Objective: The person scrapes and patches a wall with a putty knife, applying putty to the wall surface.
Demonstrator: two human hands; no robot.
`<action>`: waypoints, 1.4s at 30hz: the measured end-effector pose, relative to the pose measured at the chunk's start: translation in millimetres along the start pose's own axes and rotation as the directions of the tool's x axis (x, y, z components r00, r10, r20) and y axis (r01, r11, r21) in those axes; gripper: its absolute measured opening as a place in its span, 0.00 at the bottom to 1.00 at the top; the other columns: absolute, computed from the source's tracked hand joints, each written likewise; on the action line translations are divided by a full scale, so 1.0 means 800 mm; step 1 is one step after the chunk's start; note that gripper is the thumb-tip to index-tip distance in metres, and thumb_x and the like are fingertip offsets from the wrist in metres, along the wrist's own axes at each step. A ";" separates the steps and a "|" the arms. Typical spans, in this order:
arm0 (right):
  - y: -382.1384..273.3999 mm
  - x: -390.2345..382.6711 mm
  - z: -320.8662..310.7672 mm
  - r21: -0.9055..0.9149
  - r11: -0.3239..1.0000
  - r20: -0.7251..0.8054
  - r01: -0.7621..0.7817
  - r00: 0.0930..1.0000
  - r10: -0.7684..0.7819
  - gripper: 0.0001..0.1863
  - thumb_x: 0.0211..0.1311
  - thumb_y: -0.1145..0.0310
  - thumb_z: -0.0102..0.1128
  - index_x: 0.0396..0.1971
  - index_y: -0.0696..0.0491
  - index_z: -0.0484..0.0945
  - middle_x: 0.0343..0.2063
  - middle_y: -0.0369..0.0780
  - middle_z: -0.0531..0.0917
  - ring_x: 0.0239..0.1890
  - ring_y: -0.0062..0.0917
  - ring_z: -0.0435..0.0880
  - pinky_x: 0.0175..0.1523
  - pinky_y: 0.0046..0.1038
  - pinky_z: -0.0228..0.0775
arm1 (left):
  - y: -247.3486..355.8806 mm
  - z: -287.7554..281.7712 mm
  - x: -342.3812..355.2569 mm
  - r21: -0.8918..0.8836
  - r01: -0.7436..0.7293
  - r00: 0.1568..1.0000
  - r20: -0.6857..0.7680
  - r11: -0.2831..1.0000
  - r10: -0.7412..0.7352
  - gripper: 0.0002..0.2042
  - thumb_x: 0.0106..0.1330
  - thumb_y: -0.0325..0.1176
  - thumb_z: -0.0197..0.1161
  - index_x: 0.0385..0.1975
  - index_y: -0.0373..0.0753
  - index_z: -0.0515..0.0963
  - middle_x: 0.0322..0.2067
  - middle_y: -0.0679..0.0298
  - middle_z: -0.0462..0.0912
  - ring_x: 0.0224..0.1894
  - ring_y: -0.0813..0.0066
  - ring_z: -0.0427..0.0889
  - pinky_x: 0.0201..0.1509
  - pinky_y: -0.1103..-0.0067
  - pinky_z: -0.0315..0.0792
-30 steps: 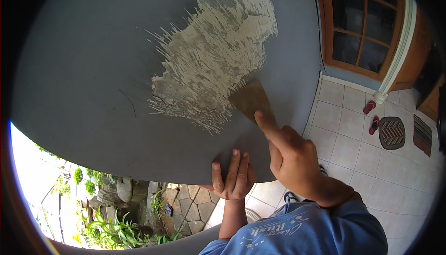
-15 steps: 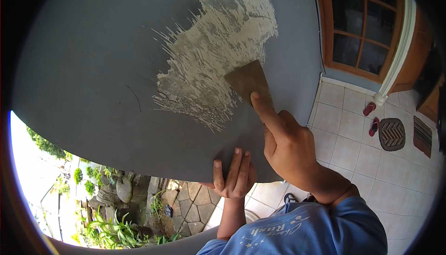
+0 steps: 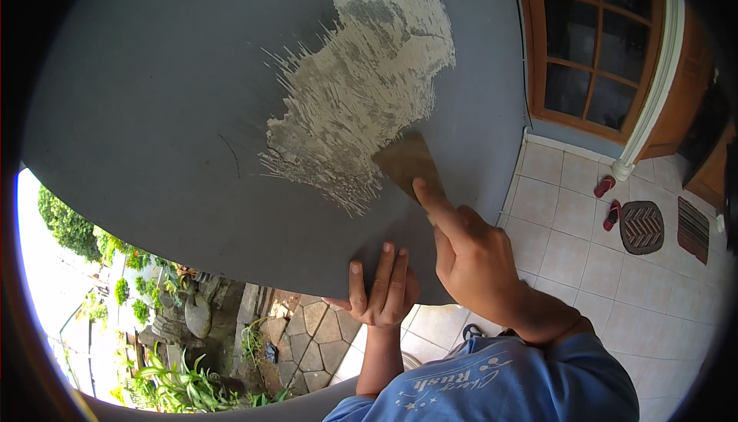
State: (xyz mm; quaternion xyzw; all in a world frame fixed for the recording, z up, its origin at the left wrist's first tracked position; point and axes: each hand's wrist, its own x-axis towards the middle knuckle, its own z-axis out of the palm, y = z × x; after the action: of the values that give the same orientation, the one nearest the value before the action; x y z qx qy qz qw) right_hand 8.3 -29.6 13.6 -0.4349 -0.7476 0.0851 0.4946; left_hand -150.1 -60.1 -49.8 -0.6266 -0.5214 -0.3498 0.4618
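While gripping scraper (image 3: 406,162) in right hand (image 3: 483,264) and resting straight-fingered left hand (image 3: 382,299) on wall (image 3: 146,107), could gouge paint (image 3: 484,91) by tilting too steeply.

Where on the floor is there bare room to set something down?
In the picture, bare tiles lie between your right hand and the chevron mat. Crowded around that mat: red sandals at its upper left, a striped mat on its right.
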 end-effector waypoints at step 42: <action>0.012 0.009 0.009 0.092 0.996 -0.108 -0.011 0.994 0.021 0.28 0.59 0.74 0.56 0.62 0.47 0.67 0.15 0.42 0.74 0.13 0.35 0.78 0.17 0.34 0.72 | -0.004 -0.002 -0.003 0.062 -0.016 1.000 0.008 0.998 0.015 0.08 0.57 0.34 0.63 0.32 0.61 0.85 0.41 0.85 0.85 0.67 0.69 0.62 0.74 0.51 0.28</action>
State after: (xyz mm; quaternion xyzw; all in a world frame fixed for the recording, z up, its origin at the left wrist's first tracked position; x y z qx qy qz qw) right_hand 7.0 -16.6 9.6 -0.4219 -0.7114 0.0993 0.5532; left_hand -153.8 -62.0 -50.5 -0.6172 -0.5289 -0.3274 0.4818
